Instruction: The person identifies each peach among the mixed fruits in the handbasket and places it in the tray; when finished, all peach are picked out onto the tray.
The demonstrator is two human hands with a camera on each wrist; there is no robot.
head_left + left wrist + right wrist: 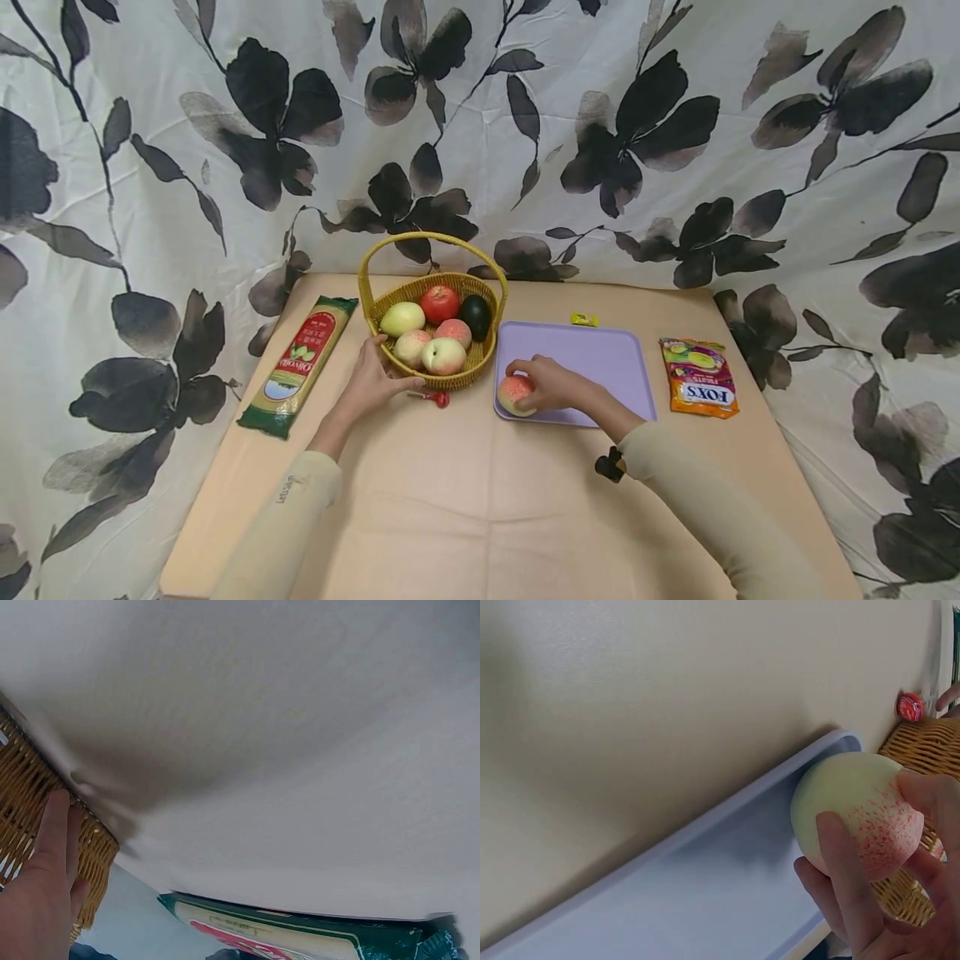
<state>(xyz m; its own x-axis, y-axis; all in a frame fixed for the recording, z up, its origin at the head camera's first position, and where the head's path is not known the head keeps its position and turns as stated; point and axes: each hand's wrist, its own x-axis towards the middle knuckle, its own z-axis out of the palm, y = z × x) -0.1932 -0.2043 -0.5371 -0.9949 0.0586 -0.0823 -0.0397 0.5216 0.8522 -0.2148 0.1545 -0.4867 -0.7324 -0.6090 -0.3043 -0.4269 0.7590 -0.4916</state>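
My right hand (553,385) grips a peach (859,817), pale green with a pink speckled blush, over the left end of the lilac tray (585,358). Whether the peach touches the tray, I cannot tell. My left hand (372,382) rests its fingers against the left side of the yellow wicker basket (457,379), also seen in the left wrist view. Inside the basket lie several fruits: a red one (440,305), a dark oval one (475,317), a pale yellow-green one (402,320) and a few peaches (444,356).
A green pasta packet (300,367) lies left of the basket. One red wrapped candy (441,399) sits by the basket's front, a yellow one (583,319) behind the tray. A FOX'S candy bag (699,377) lies to the right. Floral cloth (525,125) hangs behind the table.
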